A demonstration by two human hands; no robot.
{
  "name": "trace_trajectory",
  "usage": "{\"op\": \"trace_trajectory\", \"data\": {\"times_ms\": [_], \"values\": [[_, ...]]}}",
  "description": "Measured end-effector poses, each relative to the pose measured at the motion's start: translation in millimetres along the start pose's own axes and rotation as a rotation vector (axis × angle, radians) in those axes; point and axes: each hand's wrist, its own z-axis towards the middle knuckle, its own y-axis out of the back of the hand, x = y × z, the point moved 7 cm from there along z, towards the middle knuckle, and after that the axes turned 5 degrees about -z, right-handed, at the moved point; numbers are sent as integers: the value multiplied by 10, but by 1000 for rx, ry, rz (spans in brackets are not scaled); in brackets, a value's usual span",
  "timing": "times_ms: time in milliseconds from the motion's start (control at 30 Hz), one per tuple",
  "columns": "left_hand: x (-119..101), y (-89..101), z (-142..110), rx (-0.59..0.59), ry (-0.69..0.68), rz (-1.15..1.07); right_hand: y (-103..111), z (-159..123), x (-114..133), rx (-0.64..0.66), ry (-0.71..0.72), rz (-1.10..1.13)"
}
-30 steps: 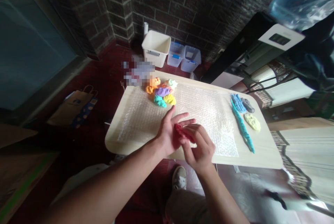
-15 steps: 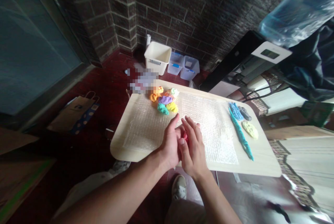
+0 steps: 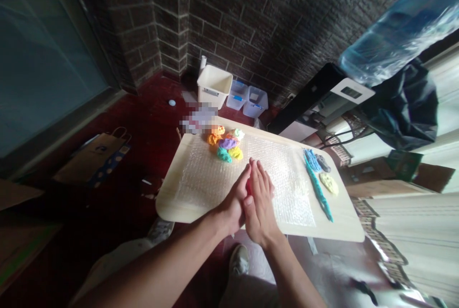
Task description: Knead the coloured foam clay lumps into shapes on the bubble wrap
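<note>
My left hand (image 3: pixel 234 205) and my right hand (image 3: pixel 260 210) are pressed palm to palm above the front of the table. Between them sits a lump of red modelling clay (image 3: pixel 248 186), of which only a sliver shows. My right fingers lie straight and close together over the left palm, hiding most of the left fingers. Just beyond my fingertips is a cluster of soft clay lumps: teal (image 3: pixel 224 155), yellow (image 3: pixel 235 153), purple (image 3: pixel 228 143), orange (image 3: pixel 213 139) and a whitish one (image 3: pixel 237 133).
Bubble wrap (image 3: pixel 208 181) covers much of the pale table (image 3: pixel 346 229). At the right end lie a long teal clay roll (image 3: pixel 318 191), blue clay (image 3: pixel 311 159), grey clay (image 3: pixel 323 162) and pale yellow clay (image 3: pixel 329 183). Behind stand a cream bin (image 3: pixel 214 83) and clear boxes (image 3: pixel 256 101).
A second ago my right fingers pinched the red clay over my open left palm. My right hand has since flattened over it, closing the palms together. The view has shifted slightly.
</note>
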Motion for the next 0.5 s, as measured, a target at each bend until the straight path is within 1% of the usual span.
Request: {"op": "trace_trajectory", "data": {"times_ms": [133, 267, 333, 367, 433, 500], "values": [[-55, -10, -95, -35, -70, -83, -64, 38, 60, 67, -38, -14], [-168, -60, -183, -35, -75, -89, -66, 67, 144, 91, -65, 20], [-254, -56, -201, -39, -54, 1, -56, 77, 164, 99, -79, 72], [-294, -40, -204, -49, -27, 80, -46, 82, 158, 103, -92, 110], [-344, -7, -201, -51, 71, 287, -12, 95, 118, 104, -131, 200], [-371, -2, -194, -3, 167, 435, 62, 122, 64, 72, -168, 288]]}}
